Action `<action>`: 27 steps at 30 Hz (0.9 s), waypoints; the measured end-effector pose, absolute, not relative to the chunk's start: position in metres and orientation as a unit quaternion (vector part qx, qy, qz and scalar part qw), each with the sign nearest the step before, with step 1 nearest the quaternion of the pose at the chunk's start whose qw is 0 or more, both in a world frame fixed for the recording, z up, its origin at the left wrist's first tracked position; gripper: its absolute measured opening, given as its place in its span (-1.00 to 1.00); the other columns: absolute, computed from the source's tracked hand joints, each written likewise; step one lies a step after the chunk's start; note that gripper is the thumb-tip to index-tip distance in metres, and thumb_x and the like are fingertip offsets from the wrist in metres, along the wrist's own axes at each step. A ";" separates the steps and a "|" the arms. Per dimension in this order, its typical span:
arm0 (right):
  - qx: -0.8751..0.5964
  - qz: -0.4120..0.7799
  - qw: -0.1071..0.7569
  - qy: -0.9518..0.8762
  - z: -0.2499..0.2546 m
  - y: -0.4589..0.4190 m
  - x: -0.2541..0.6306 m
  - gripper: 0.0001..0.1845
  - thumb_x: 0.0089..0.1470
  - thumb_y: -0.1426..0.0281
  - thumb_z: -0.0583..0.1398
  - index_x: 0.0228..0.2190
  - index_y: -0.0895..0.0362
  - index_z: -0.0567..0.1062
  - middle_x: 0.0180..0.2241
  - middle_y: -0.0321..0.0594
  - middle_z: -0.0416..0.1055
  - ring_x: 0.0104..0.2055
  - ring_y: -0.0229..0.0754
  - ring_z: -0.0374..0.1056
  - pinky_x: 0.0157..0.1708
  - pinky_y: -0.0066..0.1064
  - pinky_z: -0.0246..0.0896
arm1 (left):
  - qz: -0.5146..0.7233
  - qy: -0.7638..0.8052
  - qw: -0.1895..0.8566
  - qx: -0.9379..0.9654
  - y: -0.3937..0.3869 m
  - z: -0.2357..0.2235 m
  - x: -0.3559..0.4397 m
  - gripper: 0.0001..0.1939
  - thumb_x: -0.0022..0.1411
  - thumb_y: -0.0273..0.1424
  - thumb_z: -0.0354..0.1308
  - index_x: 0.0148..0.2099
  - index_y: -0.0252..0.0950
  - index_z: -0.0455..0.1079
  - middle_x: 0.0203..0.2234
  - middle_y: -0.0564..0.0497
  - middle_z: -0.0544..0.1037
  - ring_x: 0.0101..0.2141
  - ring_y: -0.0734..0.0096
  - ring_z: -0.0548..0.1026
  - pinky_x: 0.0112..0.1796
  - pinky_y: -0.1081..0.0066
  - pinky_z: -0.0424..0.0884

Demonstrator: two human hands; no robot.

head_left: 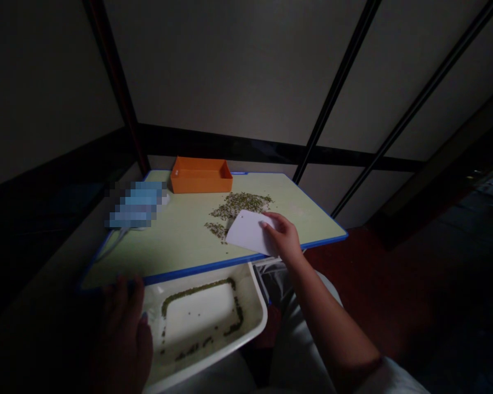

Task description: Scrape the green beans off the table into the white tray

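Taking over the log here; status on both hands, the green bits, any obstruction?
Right hand gripping white card; left hand at white tub, grip unclear. Green bits scattered on tabletop beside card. Orange box apart; no obstruction seen.

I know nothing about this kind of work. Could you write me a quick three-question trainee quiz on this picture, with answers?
1. What is the right hand holding?
2. True or false: the orange box stands on the table.
3. Where do small greenish bits show?
A) only on the table
B) only in the orange box
C) on the table and in the white tub

Key: 1. A white card. 2. True. 3. C.
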State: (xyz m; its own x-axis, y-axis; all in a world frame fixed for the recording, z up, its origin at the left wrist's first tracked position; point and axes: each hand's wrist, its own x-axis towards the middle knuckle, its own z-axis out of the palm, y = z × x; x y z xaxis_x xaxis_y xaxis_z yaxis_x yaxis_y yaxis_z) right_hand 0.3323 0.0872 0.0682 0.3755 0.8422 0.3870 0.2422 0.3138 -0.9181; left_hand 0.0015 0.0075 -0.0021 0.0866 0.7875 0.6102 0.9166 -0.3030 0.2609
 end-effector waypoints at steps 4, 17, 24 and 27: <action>-0.533 0.248 0.626 -0.513 0.071 0.086 0.332 -0.68 -0.15 0.27 0.31 -0.27 0.08 0.58 -0.17 -0.17 0.55 -0.10 -0.05 0.41 -0.03 -0.23 0.23 | -0.345 -0.580 0.094 -0.732 0.009 -0.003 0.001 -0.27 0.21 -0.46 -0.10 0.36 -0.09 -0.32 0.38 -0.11 -0.14 0.34 0.06 -0.15 0.22 -0.14 0.11; -0.528 0.281 0.618 -0.510 0.068 0.085 0.337 -0.69 -0.14 0.29 0.32 -0.27 0.07 0.58 -0.20 -0.23 0.55 -0.15 -0.09 0.41 -0.12 -0.30 0.26 | -0.345 -0.586 0.080 -0.729 0.007 -0.003 0.000 -0.29 0.21 -0.42 -0.11 0.35 -0.09 -0.29 0.38 -0.10 -0.14 0.34 0.05 -0.12 0.24 -0.11 0.10; -0.529 0.284 0.619 -0.506 0.070 0.083 0.339 -0.71 -0.15 0.28 0.32 -0.30 0.08 0.58 -0.22 -0.22 0.56 -0.16 -0.10 0.42 -0.17 -0.33 0.27 | -0.345 -0.582 0.089 -0.731 0.007 -0.003 0.001 -0.27 0.21 -0.44 -0.11 0.35 -0.04 -0.32 0.38 -0.05 -0.14 0.34 0.09 -0.13 0.25 -0.09 0.09; -0.530 0.284 0.614 -0.511 0.069 0.082 0.339 -0.70 -0.15 0.28 0.32 -0.29 0.08 0.58 -0.21 -0.21 0.56 -0.16 -0.10 0.42 -0.15 -0.31 0.27 | -0.342 -0.581 0.099 -0.732 0.007 -0.002 0.001 -0.26 0.21 -0.45 -0.10 0.35 -0.05 -0.32 0.38 -0.07 -0.14 0.34 0.09 -0.12 0.24 -0.09 0.11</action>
State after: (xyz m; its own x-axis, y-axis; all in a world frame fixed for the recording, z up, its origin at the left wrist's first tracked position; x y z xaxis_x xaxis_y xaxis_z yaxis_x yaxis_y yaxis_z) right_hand 0.3393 0.0824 0.0693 0.3155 0.8907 0.3273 0.1927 0.2776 -0.9412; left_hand 0.0008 0.0072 -0.0021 0.0902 0.7828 0.6157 0.9182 -0.3048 0.2531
